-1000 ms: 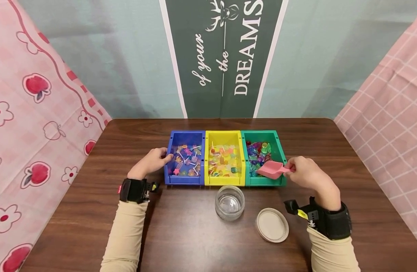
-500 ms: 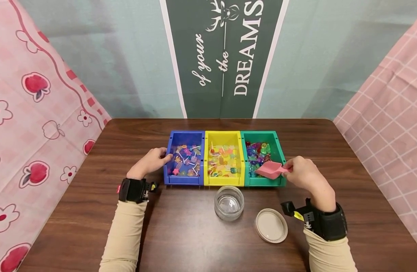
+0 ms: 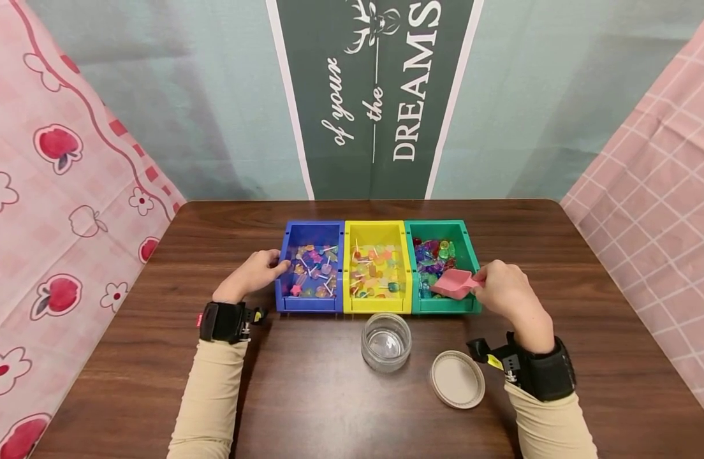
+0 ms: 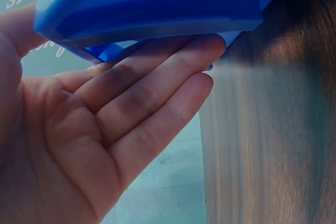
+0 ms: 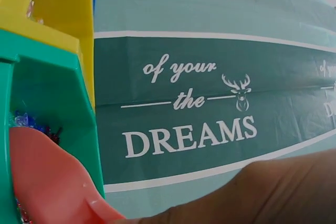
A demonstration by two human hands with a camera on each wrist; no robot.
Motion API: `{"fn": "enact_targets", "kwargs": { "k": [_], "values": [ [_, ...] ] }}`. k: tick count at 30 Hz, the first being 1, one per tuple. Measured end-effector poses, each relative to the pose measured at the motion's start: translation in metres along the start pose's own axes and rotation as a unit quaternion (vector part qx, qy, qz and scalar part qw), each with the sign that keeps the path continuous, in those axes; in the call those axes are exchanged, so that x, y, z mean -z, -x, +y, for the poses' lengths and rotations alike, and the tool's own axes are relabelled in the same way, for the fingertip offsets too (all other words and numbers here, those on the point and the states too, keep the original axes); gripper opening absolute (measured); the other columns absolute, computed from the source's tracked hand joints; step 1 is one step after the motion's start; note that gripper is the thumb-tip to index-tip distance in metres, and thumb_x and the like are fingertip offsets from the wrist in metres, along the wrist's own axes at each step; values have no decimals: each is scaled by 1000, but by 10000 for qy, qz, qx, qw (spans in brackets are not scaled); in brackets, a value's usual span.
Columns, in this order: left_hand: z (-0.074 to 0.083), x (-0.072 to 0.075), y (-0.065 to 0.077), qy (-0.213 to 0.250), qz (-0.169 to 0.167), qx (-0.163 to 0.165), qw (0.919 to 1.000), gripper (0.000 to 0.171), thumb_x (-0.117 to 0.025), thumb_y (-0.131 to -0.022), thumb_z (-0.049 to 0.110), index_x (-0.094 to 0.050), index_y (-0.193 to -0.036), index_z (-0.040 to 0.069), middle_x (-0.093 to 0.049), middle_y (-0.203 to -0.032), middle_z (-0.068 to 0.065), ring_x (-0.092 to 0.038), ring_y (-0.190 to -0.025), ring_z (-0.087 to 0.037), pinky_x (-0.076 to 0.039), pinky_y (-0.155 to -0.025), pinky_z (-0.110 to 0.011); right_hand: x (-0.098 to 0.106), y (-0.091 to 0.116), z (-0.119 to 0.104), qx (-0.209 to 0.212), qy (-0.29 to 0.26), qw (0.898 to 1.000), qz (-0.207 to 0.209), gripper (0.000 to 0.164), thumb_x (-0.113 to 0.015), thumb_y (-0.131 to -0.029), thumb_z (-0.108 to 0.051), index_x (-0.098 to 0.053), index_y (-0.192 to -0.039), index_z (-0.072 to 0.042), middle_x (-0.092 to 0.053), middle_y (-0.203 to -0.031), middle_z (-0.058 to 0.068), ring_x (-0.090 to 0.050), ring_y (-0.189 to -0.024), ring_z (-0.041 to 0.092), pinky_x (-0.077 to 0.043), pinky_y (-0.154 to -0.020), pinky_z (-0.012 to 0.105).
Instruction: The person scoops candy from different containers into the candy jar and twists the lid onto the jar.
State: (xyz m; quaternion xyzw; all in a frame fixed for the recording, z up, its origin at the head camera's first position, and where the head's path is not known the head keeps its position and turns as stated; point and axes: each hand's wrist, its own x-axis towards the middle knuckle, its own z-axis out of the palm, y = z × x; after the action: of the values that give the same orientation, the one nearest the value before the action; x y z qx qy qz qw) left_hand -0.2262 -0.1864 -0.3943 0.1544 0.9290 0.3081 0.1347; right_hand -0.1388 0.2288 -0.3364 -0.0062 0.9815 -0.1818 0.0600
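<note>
"At the green bin [image 3: 446, 306], where's the pink scoop [image 3: 452, 284]?"
"Blade over the coloured beads [image 3: 437, 252]; my right hand [image 3: 508, 290] has its fingers clamped on the handle."
"And your left?"
"My left hand [image 3: 254, 274] pinches the side wall of the blue bin [image 3: 309, 305], thumb over the rim."

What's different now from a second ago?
The right hand moved slightly left, towards the green bin, still holding the pink scoop. Nothing was grabbed or let go. The left hand stayed at the blue bin; the jar and lid stayed put.
</note>
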Motion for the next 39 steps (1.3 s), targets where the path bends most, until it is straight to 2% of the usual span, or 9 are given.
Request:
{"fn": "enact_targets", "kwargs": {
  "k": [8,11,17,26,35,39],
  "values": [
    [-1,-2,-1,0,132,-69,9999,29,-50,-96,18,-59,-103,-8,-67,-91,-22,-55,-75,-21,-46,-68,-34,-5,-1,-4,-113,-123,9999,-11,25,-63,-75,0,-65,-95,16,-62,-77,25,-48,-60,28,-45,-50,36],
    [-2,-2,-1,-5,149,-84,9999,29,-50,-96,18,-59,-103,-8,-67,-92,-22,-55,-75,-22,-46,-68,-35,-5,-2,-5,-116,-154,9998,-33,26,-64,-76,-1,-65,-96,16,-63,-80,27,-49,-62,29,-46,-51,37],
    [-2,-2,-1,-37,102,-82,9999,30,-50,-96,19,-59,-104,-8,-67,-93,-22,-56,-77,-22,-48,-71,-37,-4,0,-5,-140,-57,9999,-5,22,-63,-76,-1,-66,-93,14,-61,-75,23,-47,-60,27,-44,-50,35],
    [-1,0,0,-60,59,-98,9999,28,-49,-96,19,-59,-101,-6,-66,-91,-20,-54,-76,-21,-46,-70,-36,-4,1,-8,-381,-19,9993,60,27,-62,-75,-1,-67,-98,12,-62,-84,26,-48,-63,30,-43,-47,35],
    [0,0,0,-30,44,-59,10000,29,-49,-96,18,-59,-105,-8,-66,-92,-21,-55,-77,-22,-47,-70,-37,-13,0,-17,-556,65,9982,235,27,-64,-75,-3,-68,-98,11,-64,-88,30,-51,-64,33,-52,-51,44],
    [-1,0,0,-17,62,-72,10000,29,-49,-96,18,-59,-105,-8,-66,-93,-21,-55,-78,-22,-47,-71,-37,-15,-3,-16,-564,51,9980,286,22,-62,-76,-3,-67,-94,10,-63,-83,28,-51,-64,32,-51,-50,43]
  ]
}}
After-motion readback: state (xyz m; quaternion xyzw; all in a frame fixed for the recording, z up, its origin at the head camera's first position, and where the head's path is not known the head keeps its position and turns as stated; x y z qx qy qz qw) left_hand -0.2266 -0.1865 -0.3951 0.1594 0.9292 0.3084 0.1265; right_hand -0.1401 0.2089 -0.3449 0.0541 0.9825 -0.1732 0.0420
